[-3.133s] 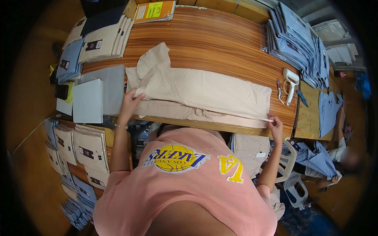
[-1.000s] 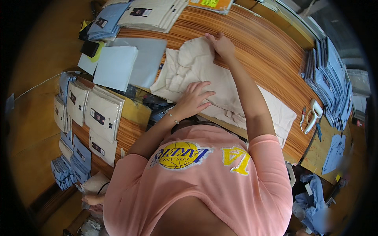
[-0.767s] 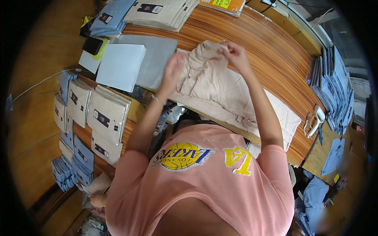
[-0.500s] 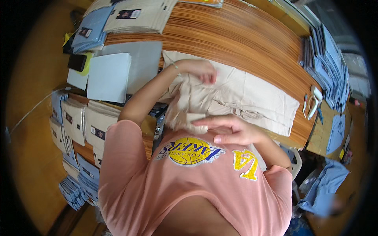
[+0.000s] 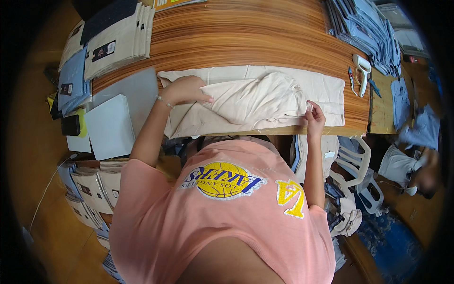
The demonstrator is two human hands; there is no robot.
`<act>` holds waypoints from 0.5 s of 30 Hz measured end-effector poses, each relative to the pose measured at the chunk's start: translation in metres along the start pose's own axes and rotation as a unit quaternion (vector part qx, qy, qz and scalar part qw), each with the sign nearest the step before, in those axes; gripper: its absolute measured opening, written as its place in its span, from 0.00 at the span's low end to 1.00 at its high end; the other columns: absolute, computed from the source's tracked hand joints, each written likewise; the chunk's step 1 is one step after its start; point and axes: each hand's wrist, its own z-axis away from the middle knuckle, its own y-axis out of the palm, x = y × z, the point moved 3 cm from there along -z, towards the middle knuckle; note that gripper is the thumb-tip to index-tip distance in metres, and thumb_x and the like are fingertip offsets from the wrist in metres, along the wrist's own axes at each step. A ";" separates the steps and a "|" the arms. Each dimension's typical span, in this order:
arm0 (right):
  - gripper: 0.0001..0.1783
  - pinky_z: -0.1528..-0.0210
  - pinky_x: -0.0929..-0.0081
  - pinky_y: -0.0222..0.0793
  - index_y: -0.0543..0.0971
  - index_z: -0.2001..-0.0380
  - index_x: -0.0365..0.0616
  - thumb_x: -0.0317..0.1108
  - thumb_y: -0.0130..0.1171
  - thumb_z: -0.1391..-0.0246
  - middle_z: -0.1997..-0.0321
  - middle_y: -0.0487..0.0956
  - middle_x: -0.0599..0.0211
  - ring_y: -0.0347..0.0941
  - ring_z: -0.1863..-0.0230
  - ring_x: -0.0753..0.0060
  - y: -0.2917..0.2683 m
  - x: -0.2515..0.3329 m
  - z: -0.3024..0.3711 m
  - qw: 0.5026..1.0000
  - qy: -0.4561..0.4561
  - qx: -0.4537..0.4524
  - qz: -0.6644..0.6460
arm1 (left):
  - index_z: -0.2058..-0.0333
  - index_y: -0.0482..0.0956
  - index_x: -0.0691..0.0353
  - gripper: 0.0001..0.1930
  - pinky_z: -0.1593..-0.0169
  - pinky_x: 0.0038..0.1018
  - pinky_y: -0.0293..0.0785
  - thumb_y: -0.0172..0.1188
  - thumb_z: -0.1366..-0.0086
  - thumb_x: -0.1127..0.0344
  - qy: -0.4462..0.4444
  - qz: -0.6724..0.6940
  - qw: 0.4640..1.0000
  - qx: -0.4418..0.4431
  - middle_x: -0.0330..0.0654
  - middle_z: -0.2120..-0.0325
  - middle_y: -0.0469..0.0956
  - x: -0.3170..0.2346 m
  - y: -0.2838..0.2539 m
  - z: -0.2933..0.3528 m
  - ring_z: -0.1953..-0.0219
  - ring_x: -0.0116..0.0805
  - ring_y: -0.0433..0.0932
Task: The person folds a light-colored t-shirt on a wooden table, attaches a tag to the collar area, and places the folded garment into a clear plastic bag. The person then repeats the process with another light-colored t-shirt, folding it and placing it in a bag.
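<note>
A beige cloth garment lies lengthwise along the near edge of the wooden table, with a loose, wrinkled layer folded over its middle. My left hand is closed at the left end of this layer, thumb and fingers on its edge; part of the fingers is hidden. At the other end my right hand pinches a small bit of the same cloth between thumb and fingertips, close to the table edge.
Left are stacked beige packed garments, white sheets and a black phone. Blue packed garments, a white tag-gun-like tool and small cutters lie right. Beyond a white plastic chair is another person.
The bunched cloth is now spread out across the garment. My left hand has moved left, and my right hand has moved right and away from my body. The view has shifted.
</note>
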 end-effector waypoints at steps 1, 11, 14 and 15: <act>0.12 0.63 0.83 0.68 0.76 0.58 0.36 0.19 0.51 0.47 0.69 0.74 0.74 0.67 0.69 0.84 0.001 0.002 -0.001 1.000 -0.009 0.007 0.010 | 0.61 0.78 0.67 0.25 0.54 0.36 0.69 0.59 0.47 0.48 0.018 -0.071 0.996 -0.058 0.53 0.63 0.78 0.002 -0.001 0.006 0.58 0.47 0.76; 0.07 0.67 0.83 0.67 0.76 0.66 0.39 0.24 0.60 0.51 0.73 0.74 0.74 0.69 0.72 0.83 -0.031 0.006 -0.033 0.998 0.017 0.020 -0.061 | 0.64 0.77 0.64 0.15 0.51 0.40 0.62 0.56 0.43 0.59 -0.014 0.074 0.975 -0.210 0.52 0.65 0.77 0.030 0.012 0.016 0.57 0.48 0.72; 0.07 0.71 0.85 0.66 0.76 0.66 0.39 0.24 0.60 0.51 0.76 0.73 0.75 0.69 0.74 0.84 -0.032 0.012 -0.039 0.998 -0.053 0.013 -0.031 | 0.61 0.77 0.62 0.15 0.48 0.44 0.56 0.57 0.43 0.59 -0.078 0.004 0.971 -0.226 0.52 0.61 0.77 0.027 0.012 0.022 0.54 0.47 0.71; 0.07 0.72 0.85 0.65 0.76 0.66 0.39 0.24 0.60 0.51 0.76 0.73 0.75 0.69 0.75 0.84 -0.032 0.008 -0.044 0.999 -0.046 0.018 -0.022 | 0.60 0.76 0.62 0.15 0.46 0.45 0.53 0.57 0.43 0.59 -0.085 -0.003 0.966 -0.244 0.52 0.60 0.76 0.031 0.016 0.023 0.53 0.46 0.70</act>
